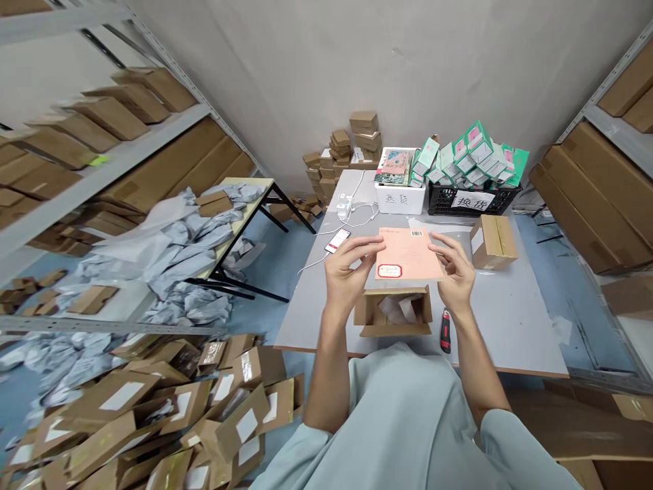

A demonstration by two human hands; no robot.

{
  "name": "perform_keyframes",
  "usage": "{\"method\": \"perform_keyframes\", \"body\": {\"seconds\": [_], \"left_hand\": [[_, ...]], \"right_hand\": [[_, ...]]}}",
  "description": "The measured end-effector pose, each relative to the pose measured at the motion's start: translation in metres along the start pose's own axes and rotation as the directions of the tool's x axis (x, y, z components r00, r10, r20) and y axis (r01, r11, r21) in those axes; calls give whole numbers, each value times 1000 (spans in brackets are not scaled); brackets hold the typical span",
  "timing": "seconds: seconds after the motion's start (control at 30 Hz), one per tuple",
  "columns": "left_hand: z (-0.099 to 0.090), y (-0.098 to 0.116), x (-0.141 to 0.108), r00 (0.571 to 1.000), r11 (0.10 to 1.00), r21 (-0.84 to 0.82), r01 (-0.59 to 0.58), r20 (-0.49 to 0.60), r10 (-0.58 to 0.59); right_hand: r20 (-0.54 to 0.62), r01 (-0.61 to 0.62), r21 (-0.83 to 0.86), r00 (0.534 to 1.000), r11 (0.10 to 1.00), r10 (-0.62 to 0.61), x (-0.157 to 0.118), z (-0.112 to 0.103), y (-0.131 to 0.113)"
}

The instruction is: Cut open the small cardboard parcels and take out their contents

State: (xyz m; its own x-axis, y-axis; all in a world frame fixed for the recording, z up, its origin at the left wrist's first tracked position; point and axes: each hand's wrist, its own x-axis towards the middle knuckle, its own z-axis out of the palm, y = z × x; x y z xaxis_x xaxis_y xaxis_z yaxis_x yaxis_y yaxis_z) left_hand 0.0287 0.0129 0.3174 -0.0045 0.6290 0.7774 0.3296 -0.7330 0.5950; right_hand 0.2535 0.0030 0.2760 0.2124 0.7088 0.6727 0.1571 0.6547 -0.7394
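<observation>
A flat pink booklet [409, 254] with a barcode at its top and a red-framed label at its lower left is held up over the table. My left hand [351, 267] pinches its left edge, and my right hand [455, 269] grips its right edge. Below the booklet, near the front edge, an open cardboard box [395, 331] has crumpled white packing inside. A red and black cutter [445, 332] lies to the right of that box, close to my right forearm.
On the grey table [311, 306] are a phone [337, 240], white cables, a closed carton [494, 243], a white bin [400, 199] and a black crate [439, 202] heaped with green-white boxes. Opened cartons pile at lower left; shelves flank both sides.
</observation>
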Motion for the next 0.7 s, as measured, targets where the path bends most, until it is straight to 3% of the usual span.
{"method": "perform_keyframes", "body": {"seconds": [0.17, 0.3, 0.5, 0.7], "left_hand": [[-1, 5, -1, 972, 970, -58, 237, 11, -236], [-5, 9, 0, 937, 941, -69, 331, 142, -319], [-4, 2, -2, 880, 879, -136, 457, 216, -423], [12, -22, -5, 786, 776, -131, 617, 148, -600]], "right_hand": [[-59, -143, 30, 988, 989, 144, 0, -1, -7], [44, -262, 12, 964, 965, 261, 9, -7, -16], [239, -499, 25, 844, 866, 480, 18, -16, -9], [245, -621, 38, 766, 783, 595, 7, -5, 15]]}}
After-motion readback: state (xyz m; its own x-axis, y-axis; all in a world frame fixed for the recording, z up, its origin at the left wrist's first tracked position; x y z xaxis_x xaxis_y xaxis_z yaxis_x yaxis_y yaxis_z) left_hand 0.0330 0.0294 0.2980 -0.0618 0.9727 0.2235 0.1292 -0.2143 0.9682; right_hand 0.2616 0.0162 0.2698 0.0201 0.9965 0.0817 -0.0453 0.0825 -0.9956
